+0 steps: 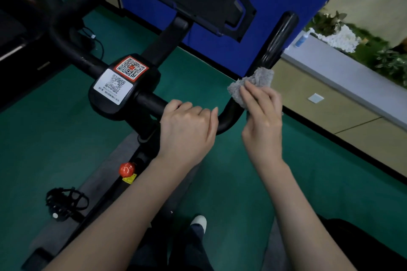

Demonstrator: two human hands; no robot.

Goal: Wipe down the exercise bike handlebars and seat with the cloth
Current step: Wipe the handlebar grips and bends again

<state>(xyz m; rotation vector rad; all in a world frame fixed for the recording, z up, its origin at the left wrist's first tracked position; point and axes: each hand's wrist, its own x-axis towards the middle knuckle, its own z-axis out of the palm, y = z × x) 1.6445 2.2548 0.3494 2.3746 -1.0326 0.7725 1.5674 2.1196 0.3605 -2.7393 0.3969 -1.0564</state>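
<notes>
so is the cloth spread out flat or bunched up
Bunched up: the grey cloth is a crumpled wad held in the right hand, pressed around the rising part of the handlebar, not laid flat.

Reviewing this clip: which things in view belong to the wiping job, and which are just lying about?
In the job: grey cloth, pinched in the right hand at the handlebars; left hand gripping them.
Lying about: red knob, pedal, QR stickers, blue bottle on the ledge, wall socket.
</notes>
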